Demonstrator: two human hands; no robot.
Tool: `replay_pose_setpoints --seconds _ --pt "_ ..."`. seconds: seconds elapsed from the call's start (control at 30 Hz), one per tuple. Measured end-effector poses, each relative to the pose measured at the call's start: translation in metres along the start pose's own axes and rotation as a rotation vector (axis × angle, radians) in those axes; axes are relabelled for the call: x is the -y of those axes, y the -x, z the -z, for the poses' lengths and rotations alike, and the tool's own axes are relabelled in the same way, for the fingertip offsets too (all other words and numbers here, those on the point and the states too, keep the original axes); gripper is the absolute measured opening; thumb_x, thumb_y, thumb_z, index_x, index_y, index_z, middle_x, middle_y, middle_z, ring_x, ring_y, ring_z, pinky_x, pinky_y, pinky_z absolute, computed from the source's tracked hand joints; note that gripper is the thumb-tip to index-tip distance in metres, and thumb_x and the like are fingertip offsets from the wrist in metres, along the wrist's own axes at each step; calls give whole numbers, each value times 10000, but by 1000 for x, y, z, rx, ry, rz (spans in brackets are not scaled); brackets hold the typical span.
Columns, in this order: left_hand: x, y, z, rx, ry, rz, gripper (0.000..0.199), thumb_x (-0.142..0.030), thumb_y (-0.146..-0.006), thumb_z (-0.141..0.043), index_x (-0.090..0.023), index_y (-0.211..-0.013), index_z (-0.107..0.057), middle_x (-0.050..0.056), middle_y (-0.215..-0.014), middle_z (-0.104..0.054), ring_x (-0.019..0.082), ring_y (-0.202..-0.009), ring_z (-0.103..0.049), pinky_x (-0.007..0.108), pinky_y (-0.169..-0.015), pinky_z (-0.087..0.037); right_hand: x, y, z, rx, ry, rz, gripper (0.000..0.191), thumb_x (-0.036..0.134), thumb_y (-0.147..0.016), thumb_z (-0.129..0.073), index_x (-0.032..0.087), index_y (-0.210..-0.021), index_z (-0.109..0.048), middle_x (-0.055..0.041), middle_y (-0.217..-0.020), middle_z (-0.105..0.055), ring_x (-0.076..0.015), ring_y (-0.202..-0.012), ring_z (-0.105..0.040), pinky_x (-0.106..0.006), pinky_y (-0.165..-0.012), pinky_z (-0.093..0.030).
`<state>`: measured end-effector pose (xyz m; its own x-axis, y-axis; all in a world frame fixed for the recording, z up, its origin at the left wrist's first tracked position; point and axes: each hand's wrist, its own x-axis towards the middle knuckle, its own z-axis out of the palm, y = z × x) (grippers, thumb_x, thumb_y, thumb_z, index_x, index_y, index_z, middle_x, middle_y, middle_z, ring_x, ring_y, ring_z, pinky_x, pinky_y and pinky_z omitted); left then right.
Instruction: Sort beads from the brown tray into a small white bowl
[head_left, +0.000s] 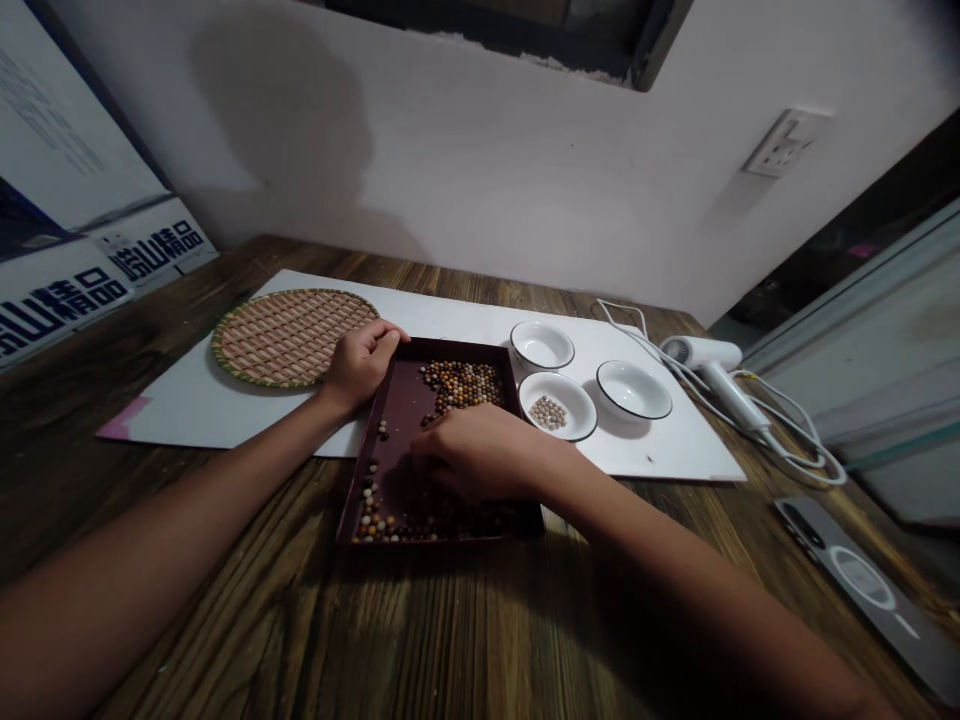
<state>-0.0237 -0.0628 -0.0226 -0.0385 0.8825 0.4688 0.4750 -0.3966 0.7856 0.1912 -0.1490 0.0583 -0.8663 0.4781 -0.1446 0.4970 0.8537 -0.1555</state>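
A dark maroon tray [403, 392] sits partly on the white board and partly on the wooden table. Beads [469, 382] in brown, amber, cream and black are heaped at its far right and scattered along the near and left sides. My left hand [361, 368] is closed on the tray's upper left edge. Inside the tray, my right hand [476, 450] reaches down with fingers bent together among the beads; shadow hides the fingertips and anything between them. Just right of the tray, a white bowl [581, 425] with a dark rim holds a small group of pale beads.
Two more white bowls, one behind [541, 345] and one to the right [636, 390], stand on the white board [450, 312]. A round woven mat [289, 335] lies left. A white hair dryer [716, 370] with its cord and a grey phone [862, 585] are at right.
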Motion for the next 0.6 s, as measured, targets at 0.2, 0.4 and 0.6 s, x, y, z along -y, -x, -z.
replay_pose_setpoints --seconds 0.2,0.4,0.6 --pt "-4 0 0 -3 -23 4 282 -335 -908 -498 -161 -887 -720 17 -678 -626 139 -612 -511 248 -523 -352 4 -2 -1 38 -5 35 229 189 -890 -566 213 -1048 -730 -62 -997 -740 -182 -807 -636 -288 -606 -344" --pt "-4 0 0 -6 -21 -12 281 -330 -908 -494 -159 -884 -716 19 -682 -623 137 -606 -506 252 -527 -357 6 -1 -2 2 -23 67 239 193 -890 -561 212 -1064 -723 -55 -959 -744 -182 -772 -631 -291 -602 -341" --pt "-3 0 0 -1 -24 14 276 -342 -905 -499 -169 -881 -713 11 -631 -593 150 -619 -522 253 -528 -362 12 1 1 -20 -112 161 254 184 -908 -557 227 -1101 -717 -38 -1058 -742 -171 -834 -637 -286 -641 -378"
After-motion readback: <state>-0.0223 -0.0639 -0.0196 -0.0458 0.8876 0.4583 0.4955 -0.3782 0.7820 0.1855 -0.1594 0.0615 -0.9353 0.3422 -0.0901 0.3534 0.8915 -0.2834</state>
